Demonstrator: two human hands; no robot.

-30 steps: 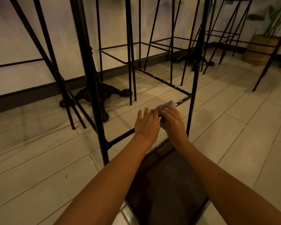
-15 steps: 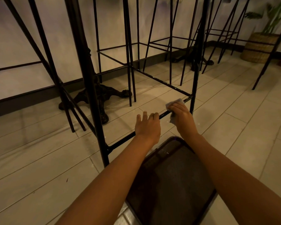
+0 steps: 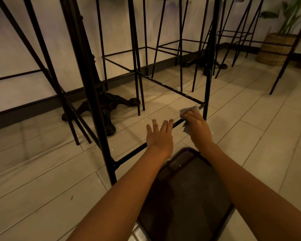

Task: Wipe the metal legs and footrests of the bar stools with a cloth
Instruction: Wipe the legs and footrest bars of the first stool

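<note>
The right hand (image 3: 197,126) has its grip clamped on a pale cloth (image 3: 189,110). Its fingers curl over the cloth and press it around the front footrest bar (image 3: 132,153) of the nearest stool. The cloth sits at the far right end of that bar, just beside the corner where the bar meets the stool's right leg (image 3: 208,80). One flap of cloth hangs below the bar under the palm.

The left hand (image 3: 161,137) lies on the same bar just left of the right hand, its grip apart. The fingers are straight and slightly spread, their tips reach past the bar, and they hold nothing. Both forearms stretch forward side by side and are bare, with the backs of the hands turned up.

Left of the left hand the bar runs bare down to its joint with the stool's left leg (image 3: 101,136). Beyond the bar, open floor (image 3: 165,101) shows inside the stool frame. On the near side of the bar, under the forearms, lies a dark flat panel with rounded corners (image 3: 186,197), its far edge near the wrists. Past the bar to the left stands a dark ornate table base (image 3: 104,105). Far beyond the bar's right end stands a woven basket (image 3: 276,47) holding a plant.
</note>
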